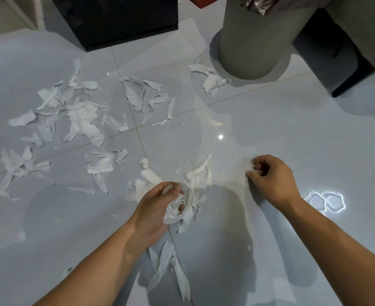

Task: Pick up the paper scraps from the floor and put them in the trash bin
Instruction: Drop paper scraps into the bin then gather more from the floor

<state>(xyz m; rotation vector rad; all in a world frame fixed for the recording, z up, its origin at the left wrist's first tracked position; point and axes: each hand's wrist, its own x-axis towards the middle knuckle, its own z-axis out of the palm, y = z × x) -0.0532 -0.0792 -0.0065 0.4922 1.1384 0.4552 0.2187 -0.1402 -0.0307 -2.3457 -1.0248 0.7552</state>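
Torn white paper scraps lie scattered over the glossy grey tiled floor, mostly left and centre. My left hand is low at centre, closed on a bunch of scraps. More scraps lie just beyond it, and long strips lie under my left forearm. My right hand hovers to the right with fingers curled; I cannot tell whether its fingertips pinch a small scrap. The grey cylindrical trash bin with a dark liner stands at the top right, with a few scraps at its base.
A black box-like cabinet stands at the top centre. Dark furniture sits right of the bin. Bright light reflections show on the tiles near my right wrist.
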